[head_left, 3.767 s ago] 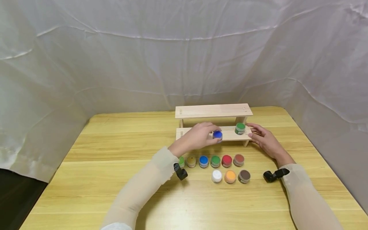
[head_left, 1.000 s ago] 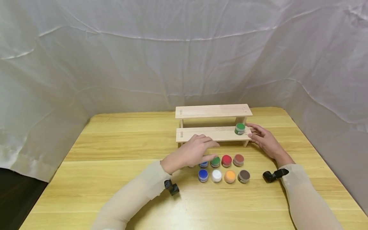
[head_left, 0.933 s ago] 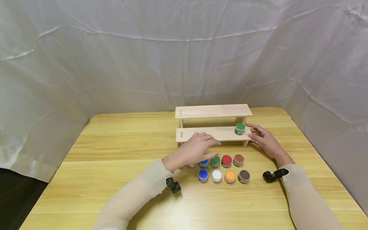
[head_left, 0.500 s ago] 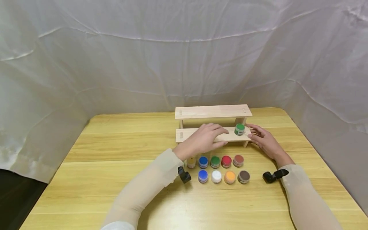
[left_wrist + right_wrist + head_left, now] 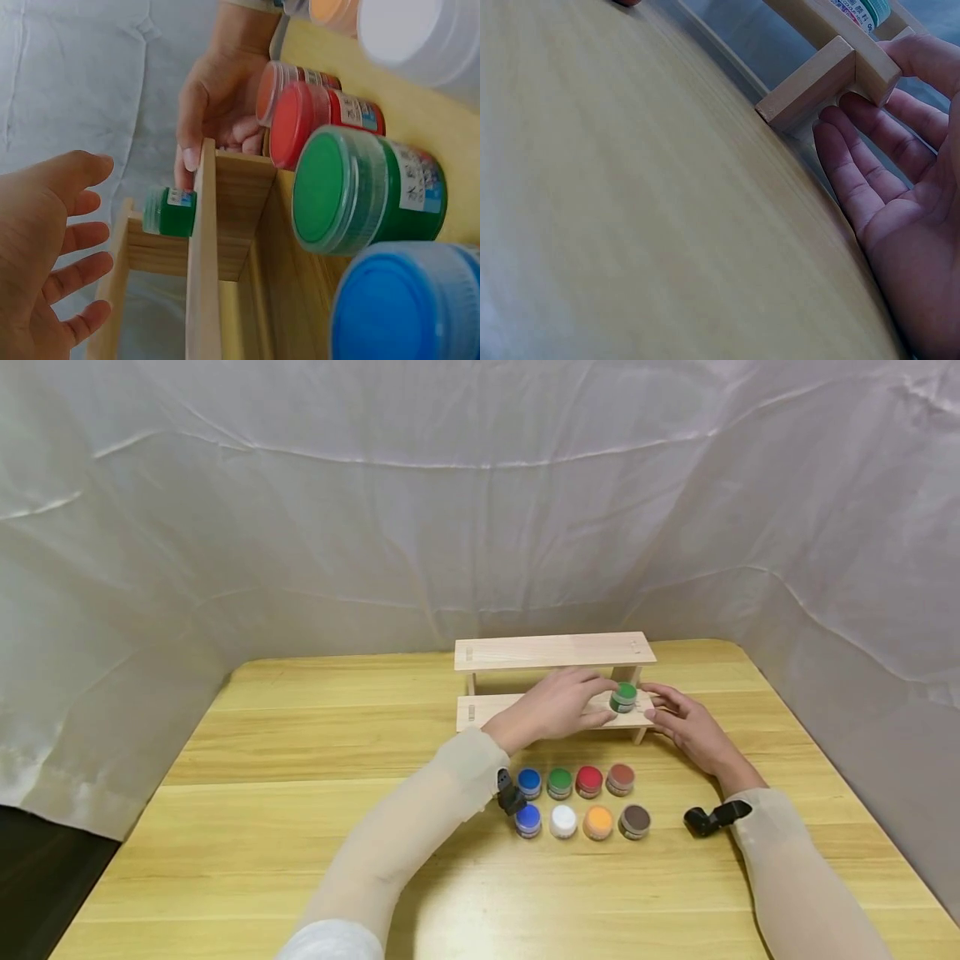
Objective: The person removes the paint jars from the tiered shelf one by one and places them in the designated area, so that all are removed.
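A green-lidded paint jar stands near the right end of the lower board of a two-tier wooden shelf. My left hand reaches over that board, thumb and fingers spread to the left of the jar. In the left wrist view a gap shows between the left hand and the green jar. With thumb above and fingers around its end, my right hand holds the shelf at the right. The right wrist view shows the right thumb against the end of the board.
In front of the shelf, paint jars stand in two rows on the wooden table. The back row includes a red jar and a second green jar; the front has violet-blue, white, orange and dark brown jars.
The violet-blue jar that my left hand held at the shelf now stands left of the white jar. The emptied left hand has moved up and right to the green jar. The right hand stays put.
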### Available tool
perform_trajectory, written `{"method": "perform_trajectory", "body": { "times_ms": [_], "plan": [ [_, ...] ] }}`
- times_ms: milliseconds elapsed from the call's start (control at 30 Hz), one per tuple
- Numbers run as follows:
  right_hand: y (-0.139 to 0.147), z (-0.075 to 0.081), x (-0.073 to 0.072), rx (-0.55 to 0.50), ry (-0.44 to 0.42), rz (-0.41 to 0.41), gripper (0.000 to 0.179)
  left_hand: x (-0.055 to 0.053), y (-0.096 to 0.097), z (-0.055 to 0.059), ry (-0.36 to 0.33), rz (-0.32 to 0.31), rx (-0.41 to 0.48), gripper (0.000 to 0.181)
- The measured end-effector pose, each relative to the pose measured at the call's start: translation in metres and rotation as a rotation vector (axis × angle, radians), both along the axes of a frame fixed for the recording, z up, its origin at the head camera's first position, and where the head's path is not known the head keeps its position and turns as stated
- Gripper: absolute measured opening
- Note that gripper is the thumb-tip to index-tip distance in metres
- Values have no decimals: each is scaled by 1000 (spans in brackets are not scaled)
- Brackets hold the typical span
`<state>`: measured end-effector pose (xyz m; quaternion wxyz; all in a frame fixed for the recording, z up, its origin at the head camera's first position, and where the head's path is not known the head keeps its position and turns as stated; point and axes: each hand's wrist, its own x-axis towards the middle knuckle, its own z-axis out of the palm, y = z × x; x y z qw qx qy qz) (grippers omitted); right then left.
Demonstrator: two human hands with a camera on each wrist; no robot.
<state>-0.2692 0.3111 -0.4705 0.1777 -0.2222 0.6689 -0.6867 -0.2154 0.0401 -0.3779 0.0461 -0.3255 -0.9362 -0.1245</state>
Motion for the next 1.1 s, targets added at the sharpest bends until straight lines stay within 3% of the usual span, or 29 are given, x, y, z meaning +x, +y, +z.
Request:
{"method": "perform_trajectory", "body": {
  "times_ms": [367, 700, 1100],
  "plan": [
    [0, 0, 1, 11, 0, 0, 56, -22, 17, -10, -49, -18, 6, 47],
    [-1, 1, 1, 12, -9, 7, 56, -33, 33, -13, -137, 42, -57, 55],
    [-3, 1, 0, 49, -1, -6, 57, -34, 32, -17, -90, 73, -45, 46]
  ]
}}
